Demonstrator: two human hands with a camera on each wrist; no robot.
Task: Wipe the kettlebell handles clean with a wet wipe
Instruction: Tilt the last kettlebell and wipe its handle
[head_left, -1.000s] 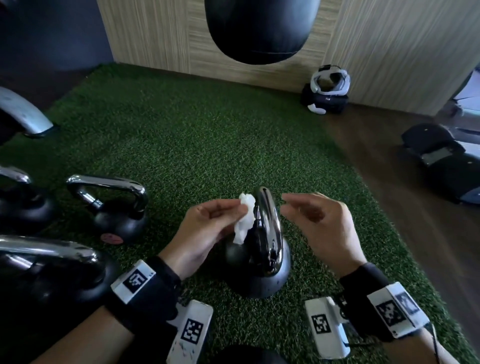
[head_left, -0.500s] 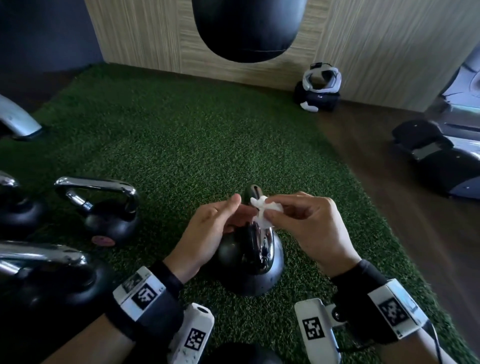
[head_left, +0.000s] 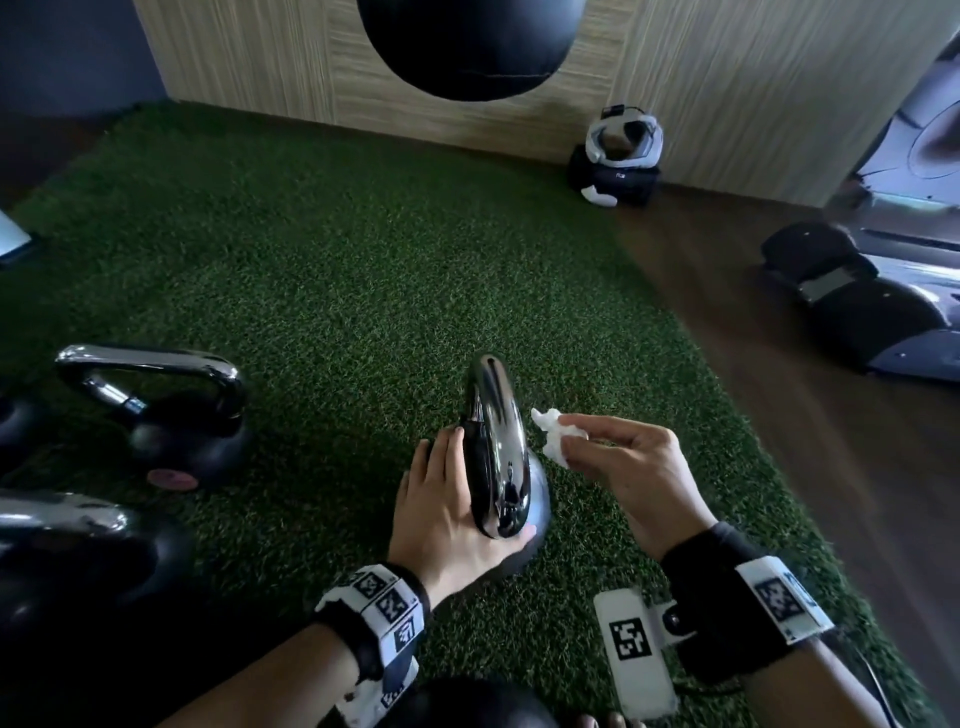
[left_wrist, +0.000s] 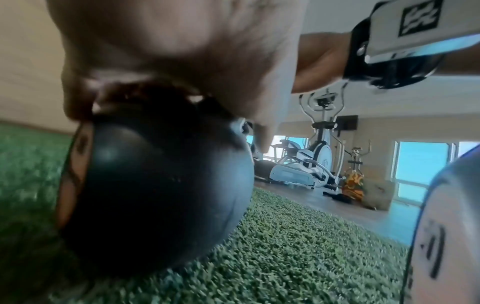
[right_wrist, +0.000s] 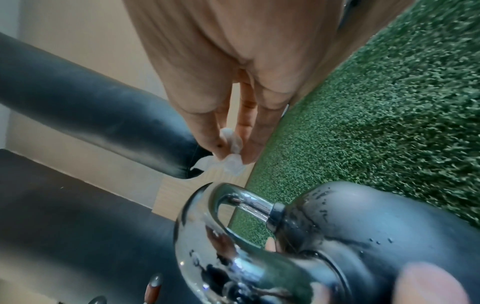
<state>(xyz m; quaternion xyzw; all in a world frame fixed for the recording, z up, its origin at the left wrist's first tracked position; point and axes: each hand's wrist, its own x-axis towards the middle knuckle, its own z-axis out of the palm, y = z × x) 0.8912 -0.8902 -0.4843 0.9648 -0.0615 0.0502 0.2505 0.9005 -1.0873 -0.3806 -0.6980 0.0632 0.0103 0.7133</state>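
The wet wipe (head_left: 555, 435) is pinched, crumpled small, between the thumb and fingertips of the right hand (head_left: 628, 475), just beside the chrome handle (head_left: 496, 441) of the kettlebell (head_left: 535, 512) but apart from it. The left hand (head_left: 447, 512) is laid against the near side of the black ball, fingers fairly straight and thumb spread round its front, so that the weight is steadied on the green turf (head_left: 332, 291); nothing is clamped by it.

For the step in hand, the wipe would best be opened out a little before contact, since a tight wad offers only a small wet face. It should then be wrapped partly round the bar and drawn along the arch from one shoulder to the other, the underside included. In the right wrist view droplets or smears are seen on the handle (right_wrist: 207, 253), so firm, overlapping strokes are likely needed. The steadying pressure ought to be kept low on the ball, clear of the wiping path, lest the kettlebell be rocked.

Other kettlebells (head_left: 171, 415) are stood to the left, presumably to be treated in turn.
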